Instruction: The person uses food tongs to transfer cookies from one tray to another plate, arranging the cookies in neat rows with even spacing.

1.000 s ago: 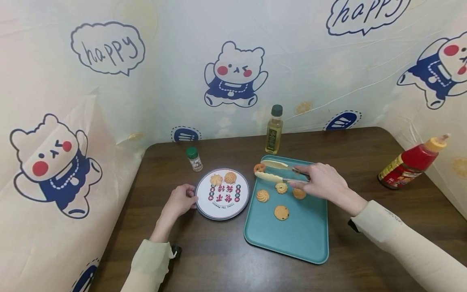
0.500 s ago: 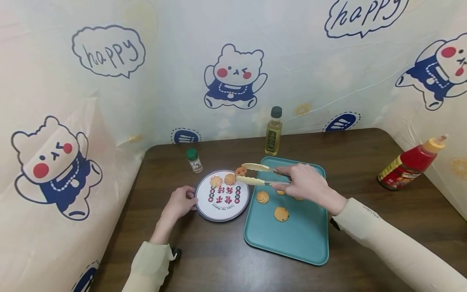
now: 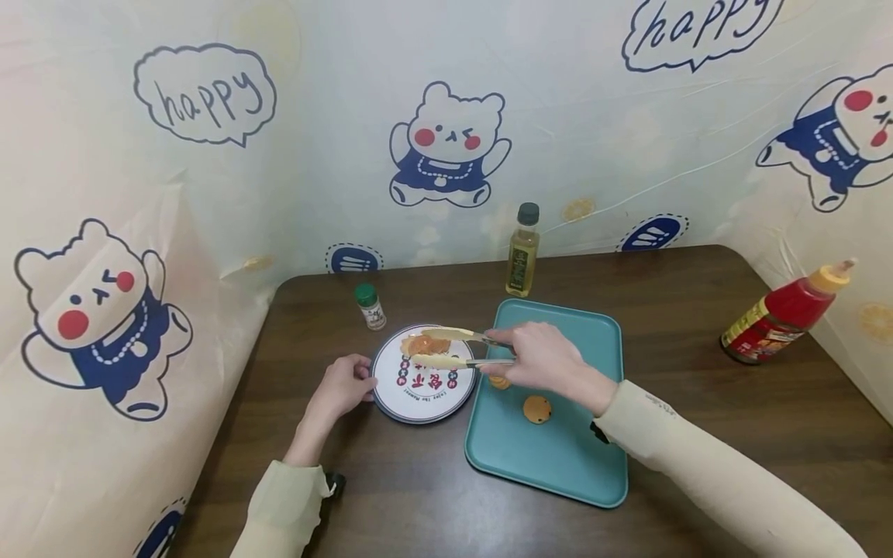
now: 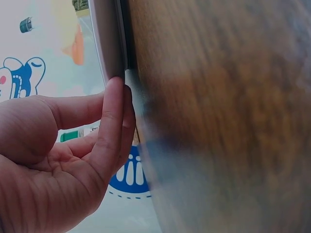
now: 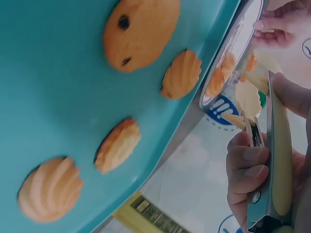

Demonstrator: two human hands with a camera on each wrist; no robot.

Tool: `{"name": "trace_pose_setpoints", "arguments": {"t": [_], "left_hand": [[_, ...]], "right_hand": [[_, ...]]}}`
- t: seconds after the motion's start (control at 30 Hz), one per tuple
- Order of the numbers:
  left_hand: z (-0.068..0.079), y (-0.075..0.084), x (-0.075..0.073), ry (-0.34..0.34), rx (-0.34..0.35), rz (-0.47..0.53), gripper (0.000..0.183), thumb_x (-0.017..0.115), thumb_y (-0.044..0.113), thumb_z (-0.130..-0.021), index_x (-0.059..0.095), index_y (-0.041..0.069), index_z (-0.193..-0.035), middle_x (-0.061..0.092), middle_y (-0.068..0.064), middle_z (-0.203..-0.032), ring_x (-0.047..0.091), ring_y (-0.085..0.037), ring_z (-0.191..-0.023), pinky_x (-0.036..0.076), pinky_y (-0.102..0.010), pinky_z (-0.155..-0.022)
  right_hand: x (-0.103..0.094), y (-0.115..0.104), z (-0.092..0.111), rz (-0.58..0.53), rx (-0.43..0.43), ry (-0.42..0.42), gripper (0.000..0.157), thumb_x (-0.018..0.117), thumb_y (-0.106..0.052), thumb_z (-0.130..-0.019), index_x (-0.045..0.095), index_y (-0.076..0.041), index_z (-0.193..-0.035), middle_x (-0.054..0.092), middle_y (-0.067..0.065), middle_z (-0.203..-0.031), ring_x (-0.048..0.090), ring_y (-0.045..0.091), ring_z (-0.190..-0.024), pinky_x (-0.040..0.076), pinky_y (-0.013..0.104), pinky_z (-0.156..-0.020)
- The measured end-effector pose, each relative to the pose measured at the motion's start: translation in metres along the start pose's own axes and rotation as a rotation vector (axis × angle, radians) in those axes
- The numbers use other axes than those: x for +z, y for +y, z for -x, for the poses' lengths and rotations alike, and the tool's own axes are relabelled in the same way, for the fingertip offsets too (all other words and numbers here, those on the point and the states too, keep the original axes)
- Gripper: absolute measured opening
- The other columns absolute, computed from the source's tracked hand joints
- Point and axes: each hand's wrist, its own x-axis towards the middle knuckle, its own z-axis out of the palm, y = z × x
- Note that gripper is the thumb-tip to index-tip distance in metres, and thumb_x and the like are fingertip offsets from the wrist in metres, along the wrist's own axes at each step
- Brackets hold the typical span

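My left hand (image 3: pixel 345 385) pinches the left rim of a round white plate (image 3: pixel 418 407) with printed red characters; in the left wrist view its thumb and fingers (image 4: pixel 112 111) meet at the rim. My right hand (image 3: pixel 547 356) grips tongs (image 3: pixel 446 335) with cream-coloured tips, their arms apart. The tips reach over the plate's upper part. By the tips is a reddish-orange ring-shaped cookie (image 3: pixel 421 344), overlapping two paler cookies (image 5: pixel 215 83) on the plate. I cannot tell whether the tongs still hold it.
A teal tray (image 3: pixel 551 465) lies right of the plate, bearing a chip-dotted cookie (image 5: pixel 141 29), a swirled cookie (image 5: pixel 182 75) and others. A green-capped shaker (image 3: pixel 371 308) and an oil bottle (image 3: pixel 522 252) stand behind. A red sauce bottle (image 3: pixel 784 314) stands far right.
My right hand has carried the tongs and the orange ring cookie leftward from the tray's upper left corner to above the plate. The left hand has stayed at the plate's rim.
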Motion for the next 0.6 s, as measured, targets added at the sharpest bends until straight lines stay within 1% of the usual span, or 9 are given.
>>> {"name": "trace_pose_setpoints", "arguments": {"t": [0.13,0.17,0.23,0.3,0.37,0.4,0.47,0.53,0.6], "left_hand": [[0.0,0.0,0.0,-0.002,0.01,0.004,0.041,0.067,0.004,-0.094,0.053,-0.009,-0.13,0.058,-0.017,-0.1,0.066,-0.018,-0.075,0.06,-0.03,-0.071],[0.0,0.0,0.0,-0.004,0.012,0.005,0.041,0.067,0.004,-0.094,0.053,-0.009,-0.13,0.058,-0.018,-0.099,0.066,-0.019,-0.074,0.06,-0.03,-0.07],[0.001,0.0,0.0,-0.006,0.011,0.009,0.041,0.067,0.004,-0.094,0.053,-0.009,-0.13,0.058,-0.018,-0.099,0.066,-0.019,-0.074,0.06,-0.03,-0.069],[0.0,0.0,0.0,-0.008,0.007,0.008,0.041,0.067,0.004,-0.094,0.052,-0.009,-0.13,0.058,-0.017,-0.099,0.066,-0.018,-0.074,0.06,-0.03,-0.069],[0.0,0.0,-0.001,-0.009,0.002,0.005,0.042,0.067,0.004,-0.094,0.052,-0.009,-0.131,0.058,-0.017,-0.099,0.066,-0.018,-0.074,0.06,-0.03,-0.069],[0.0,0.0,-0.001,-0.009,-0.002,0.005,0.042,0.067,0.005,-0.094,0.052,-0.009,-0.131,0.058,-0.017,-0.1,0.066,-0.018,-0.074,0.059,-0.029,-0.069],[0.0,0.001,-0.001,-0.009,-0.005,0.004,0.042,0.067,0.005,-0.094,0.052,-0.008,-0.131,0.058,-0.017,-0.1,0.065,-0.018,-0.075,0.059,-0.029,-0.069],[0.0,0.001,-0.001,-0.01,-0.003,0.004,0.042,0.067,0.005,-0.094,0.052,-0.009,-0.131,0.058,-0.017,-0.1,0.065,-0.018,-0.075,0.059,-0.029,-0.068],[-0.001,0.001,-0.001,-0.01,-0.002,0.008,0.042,0.067,0.004,-0.094,0.052,-0.009,-0.131,0.057,-0.017,-0.1,0.065,-0.018,-0.074,0.059,-0.029,-0.068]], "right_hand": [[0.007,-0.009,-0.006,0.033,-0.017,-0.033,0.06,0.071,-0.055,-0.087,0.066,-0.017,-0.133,0.046,-0.01,-0.05,0.038,0.01,-0.041,0.025,0.027,-0.038],[0.009,-0.011,-0.008,0.04,-0.017,-0.043,0.06,0.07,-0.056,-0.087,0.065,-0.018,-0.133,0.047,-0.009,-0.05,0.039,0.011,-0.042,0.024,0.027,-0.038],[0.012,-0.015,-0.01,0.057,-0.018,-0.05,0.06,0.07,-0.057,-0.086,0.066,-0.02,-0.133,0.052,-0.008,-0.055,0.039,0.011,-0.045,0.025,0.027,-0.039],[0.014,-0.018,-0.012,0.066,-0.016,-0.057,0.06,0.07,-0.057,-0.086,0.066,-0.021,-0.133,0.063,-0.005,-0.067,0.039,0.011,-0.046,0.025,0.027,-0.04],[0.016,-0.02,-0.013,0.075,-0.018,-0.062,0.061,0.07,-0.058,-0.085,0.066,-0.021,-0.133,0.072,-0.001,-0.084,0.039,0.011,-0.048,0.025,0.027,-0.04],[0.017,-0.021,-0.014,0.078,-0.021,-0.063,0.061,0.07,-0.059,-0.085,0.066,-0.022,-0.133,0.073,-0.001,-0.094,0.04,0.011,-0.048,0.026,0.027,-0.041],[0.02,-0.023,-0.016,0.084,-0.027,-0.066,0.061,0.07,-0.06,-0.085,0.066,-0.022,-0.133,0.074,0.001,-0.106,0.038,0.011,-0.047,0.025,0.027,-0.041],[0.022,-0.025,-0.017,0.079,-0.032,-0.075,0.061,0.069,-0.06,-0.085,0.066,-0.023,-0.133,0.074,0.001,-0.096,0.037,0.01,-0.047,0.024,0.027,-0.04],[0.025,-0.026,-0.018,0.071,-0.038,-0.081,0.06,0.069,-0.06,-0.086,0.066,-0.023,-0.133,0.069,-0.003,-0.08,0.035,0.01,-0.046,0.023,0.027,-0.04]]}}
